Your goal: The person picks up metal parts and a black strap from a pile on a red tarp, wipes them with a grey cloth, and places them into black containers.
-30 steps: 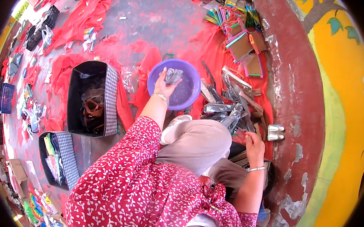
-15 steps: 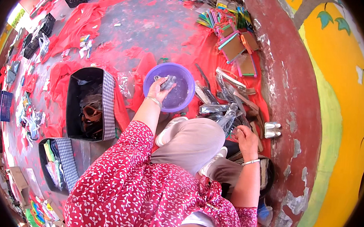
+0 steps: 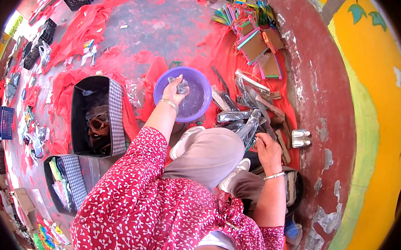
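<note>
A purple basin point(image 3: 206, 86) with some water in it stands in front of my knees. Over it, my left hand point(image 3: 173, 92) is closed around a crumpled, wet-looking grey rag point(image 3: 181, 86). Lower right, my right hand point(image 3: 268, 153) is bent with its fingers pinched together beside my leg; what they hold, if anything, is too small to make out. Just beyond that hand lie several long, dark items in clear plastic point(image 3: 249, 128), on a heap with brown and pale strips point(image 3: 255, 84).
Left of the basin stand a checked fabric box point(image 3: 116, 119) with brown things inside and a smaller checked box point(image 3: 76, 179). A silvery object point(image 3: 300, 138) sits against the peeling red wall point(image 3: 320, 101). Ahead are colour-edged boards point(image 3: 254, 47); red cloth point(image 3: 84, 28) covers parts of the floor.
The rag has bunched up further in my left hand, whose fingers point upward more. My right hand has turned slightly and shifted a little left. The whole view has moved slightly.
</note>
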{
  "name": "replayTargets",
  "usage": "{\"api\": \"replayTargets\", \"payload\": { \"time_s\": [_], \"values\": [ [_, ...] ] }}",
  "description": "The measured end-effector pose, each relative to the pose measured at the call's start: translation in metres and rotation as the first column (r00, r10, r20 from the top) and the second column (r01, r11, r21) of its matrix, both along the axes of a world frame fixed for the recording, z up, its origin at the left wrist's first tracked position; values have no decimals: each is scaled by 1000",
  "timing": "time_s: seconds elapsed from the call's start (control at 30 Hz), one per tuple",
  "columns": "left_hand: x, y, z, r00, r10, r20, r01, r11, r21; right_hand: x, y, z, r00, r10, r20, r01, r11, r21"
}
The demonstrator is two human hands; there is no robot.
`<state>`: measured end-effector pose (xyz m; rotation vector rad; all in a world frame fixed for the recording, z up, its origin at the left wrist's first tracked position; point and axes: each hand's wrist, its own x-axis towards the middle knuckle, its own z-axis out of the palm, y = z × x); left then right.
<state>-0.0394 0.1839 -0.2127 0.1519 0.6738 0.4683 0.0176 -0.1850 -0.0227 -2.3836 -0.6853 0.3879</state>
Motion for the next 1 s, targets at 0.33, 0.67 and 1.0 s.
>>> {"api": "replayTargets", "payload": {
  "time_s": [0.33,0.67,1.0],
  "values": [
    [15,-5,43,899,65,-432,-16,993,116,-1,0,-3,999,30,11,-30,999,18],
    [12,3,35,887,35,-460,76,972,221,-4,2,-3,999,21,-28,-21,1000,6],
    [-13,28,16,985,-168,-31,169,984,48,-8,2,-5,999,34,12,-34,999,19]
  ]
}}
